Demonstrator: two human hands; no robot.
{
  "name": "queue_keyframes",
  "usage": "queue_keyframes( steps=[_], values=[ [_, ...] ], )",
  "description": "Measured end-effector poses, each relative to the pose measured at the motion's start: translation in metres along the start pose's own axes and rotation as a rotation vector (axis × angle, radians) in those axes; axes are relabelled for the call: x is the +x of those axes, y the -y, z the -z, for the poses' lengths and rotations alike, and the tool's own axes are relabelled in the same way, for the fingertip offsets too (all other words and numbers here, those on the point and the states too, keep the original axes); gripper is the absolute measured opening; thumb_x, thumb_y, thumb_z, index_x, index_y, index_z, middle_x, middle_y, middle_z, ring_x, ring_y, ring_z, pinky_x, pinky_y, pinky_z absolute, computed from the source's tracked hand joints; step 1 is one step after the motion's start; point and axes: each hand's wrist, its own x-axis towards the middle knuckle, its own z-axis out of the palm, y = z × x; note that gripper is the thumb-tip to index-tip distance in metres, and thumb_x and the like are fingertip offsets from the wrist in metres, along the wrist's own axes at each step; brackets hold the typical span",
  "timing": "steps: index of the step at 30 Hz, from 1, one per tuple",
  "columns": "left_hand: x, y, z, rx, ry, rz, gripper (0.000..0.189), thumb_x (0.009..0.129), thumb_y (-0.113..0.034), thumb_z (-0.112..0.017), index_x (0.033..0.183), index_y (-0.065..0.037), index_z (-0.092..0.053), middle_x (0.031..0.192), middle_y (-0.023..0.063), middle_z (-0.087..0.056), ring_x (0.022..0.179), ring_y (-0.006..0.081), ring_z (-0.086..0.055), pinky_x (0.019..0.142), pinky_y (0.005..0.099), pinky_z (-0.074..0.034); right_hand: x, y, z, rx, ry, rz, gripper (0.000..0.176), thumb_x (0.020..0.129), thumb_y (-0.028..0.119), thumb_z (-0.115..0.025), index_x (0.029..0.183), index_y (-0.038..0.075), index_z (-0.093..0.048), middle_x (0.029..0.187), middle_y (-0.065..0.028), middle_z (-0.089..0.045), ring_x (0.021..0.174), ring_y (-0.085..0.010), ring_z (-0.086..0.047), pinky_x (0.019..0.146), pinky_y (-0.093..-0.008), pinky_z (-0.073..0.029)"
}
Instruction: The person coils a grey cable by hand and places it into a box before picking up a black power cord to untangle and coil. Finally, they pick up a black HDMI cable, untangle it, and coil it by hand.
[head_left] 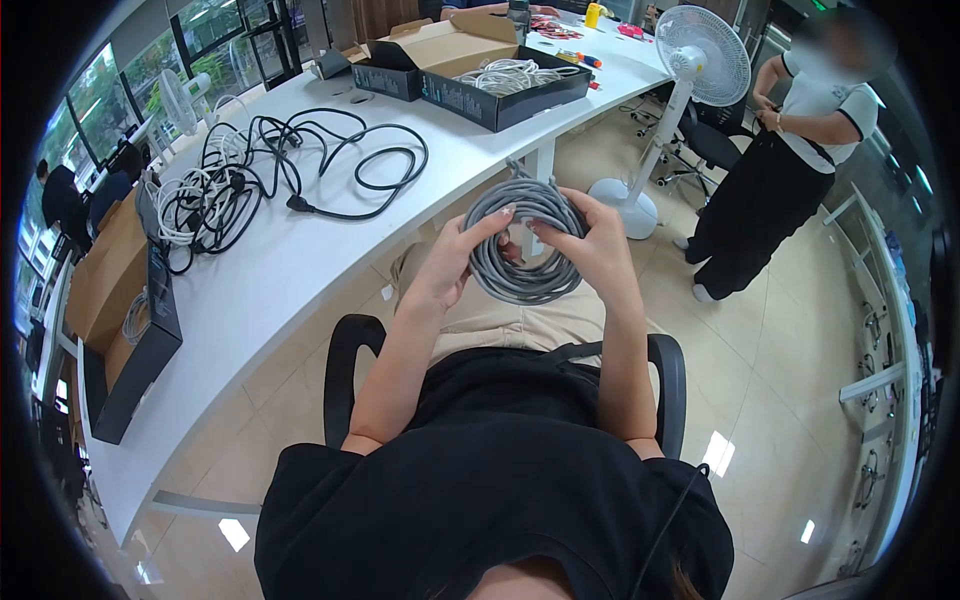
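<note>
Grey cable coil being gripped by both hands: left hand, right hand clasping rim, above lap.

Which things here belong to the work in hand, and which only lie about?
In hand: grey coiled cable, held by left hand and right hand.
Lying about: loose black cables, white table, black cardboard box, white standing fan.

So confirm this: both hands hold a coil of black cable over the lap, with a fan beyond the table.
Not quite: the coil is grey, not black, as the head view shows. The left hand and right hand do hold it over the lap, with the fan beyond the table.
</note>
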Motion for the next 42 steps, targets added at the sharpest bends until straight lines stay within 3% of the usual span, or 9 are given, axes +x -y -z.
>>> queue_keyframes(
  steps=[6, 9, 12, 21, 27, 30, 33, 36, 42],
  values=[
    [0.002, 0.011, 0.006, -0.126, 0.006, -0.008, 0.026, 0.083, -0.029, -0.064, 0.086, -0.004, -0.059, 0.066, -0.0018, -0.053, 0.056, 0.006, -0.051, 0.055, 0.0219, -0.046, 0.002, -0.004, -0.006, 0.162, 0.0, 0.022, 0.042, 0.068, 0.006, -0.07, 0.106, -0.006, -0.057, 0.087, -0.0103, -0.066, 0.075, -0.0113, -0.061, 0.069, -0.0225, -0.046],
    [0.001, 0.015, 0.008, -0.17, 0.047, -0.006, 0.025, 0.083, -0.027, -0.063, 0.089, -0.003, -0.059, 0.068, -0.003, -0.052, 0.057, 0.0059, -0.049, 0.055, 0.0205, -0.044, 0.004, -0.004, 0.0, 0.169, 0.075, -0.022, 0.044, 0.067, 0.005, -0.07, 0.107, -0.005, -0.056, 0.085, -0.0093, -0.065, 0.075, -0.0109, -0.061, 0.069, -0.0229, -0.046],
    [-0.005, 0.017, 0.001, -0.145, 0.069, -0.002, 0.029, 0.087, -0.025, -0.056, 0.097, 0.002, -0.054, 0.067, -0.0039, -0.047, 0.063, 0.0078, -0.046, 0.066, 0.0243, -0.043, 0.0, 0.004, 0.008, -0.067, 0.137, -0.028, 0.043, 0.067, 0.004, -0.069, 0.107, -0.004, -0.056, 0.084, -0.0078, -0.065, 0.076, -0.0106, -0.06, 0.069, -0.023, -0.046],
    [-0.004, 0.018, -0.009, -0.083, -0.137, -0.124, 0.026, 0.086, -0.026, -0.059, 0.089, 0.0, -0.057, 0.06, -0.0049, -0.045, 0.051, 0.0055, -0.044, 0.052, 0.0211, -0.04, 0.001, 0.003, 0.003, 0.432, 0.153, -0.128, 0.072, 0.062, -0.002, -0.071, 0.127, 0.003, -0.04, 0.082, -0.0074, -0.063, 0.073, -0.0109, -0.058, 0.068, -0.0231, -0.045],
    [-0.007, 0.023, -0.019, 0.007, -0.234, -0.21, 0.022, 0.085, -0.025, -0.06, 0.085, -0.003, -0.058, 0.055, -0.0037, -0.043, 0.045, 0.0054, -0.042, 0.046, 0.0201, -0.036, -0.003, 0.011, -0.001, -0.04, 0.104, -0.035, 0.069, 0.061, 0.0, -0.07, 0.125, 0.01, -0.044, 0.082, -0.0102, -0.063, 0.073, -0.0163, -0.061, 0.067, -0.0263, -0.045],
    [-0.005, 0.028, -0.021, 0.034, -0.248, -0.283, 0.021, 0.085, -0.024, -0.06, 0.082, -0.004, -0.058, 0.055, -0.0032, -0.044, 0.047, 0.0046, -0.042, 0.046, 0.019, -0.035, 0.002, -0.004, -0.005, -0.312, 0.015, 0.239, 0.062, 0.062, 0.004, -0.067, 0.121, 0.01, -0.049, 0.086, -0.0118, -0.063, 0.074, -0.0245, -0.06, 0.069, -0.0328, -0.046],
    [-0.003, 0.029, -0.023, 0.015, -0.262, -0.299, 0.02, 0.085, -0.024, -0.06, 0.082, -0.004, -0.059, 0.055, -0.0034, -0.044, 0.047, 0.0042, -0.041, 0.046, 0.0186, -0.034, -0.001, -0.002, -0.01, -0.418, -0.091, 0.23, 0.056, 0.062, 0.007, -0.066, 0.116, 0.01, -0.052, 0.085, -0.0104, -0.063, 0.074, -0.027, -0.059, 0.072, -0.0363, -0.044],
    [-0.003, 0.029, -0.026, 0.009, -0.275, -0.329, 0.02, 0.085, -0.023, -0.06, 0.084, -0.003, -0.059, 0.056, -0.0036, -0.044, 0.048, 0.004, -0.04, 0.047, 0.0185, -0.033, -0.002, 0.003, -0.008, -0.709, -0.145, 0.359, 0.061, 0.06, 0.007, -0.067, 0.118, 0.012, -0.051, 0.091, -0.0074, -0.061, 0.081, -0.0222, -0.056, 0.074, -0.0344, -0.042],
    [0.003, 0.035, -0.029, -0.041, -0.267, -0.333, 0.018, 0.086, -0.021, -0.058, 0.086, -0.003, -0.059, 0.059, -0.0036, -0.043, 0.05, 0.0043, -0.039, 0.048, 0.0194, -0.034, -0.004, 0.014, -0.008, -0.875, -0.184, 0.481, 0.069, 0.056, 0.004, -0.064, 0.122, 0.016, -0.048, 0.114, -0.0039, -0.047, 0.092, -0.0187, -0.05, 0.075, -0.0329, -0.04]
  ],
)
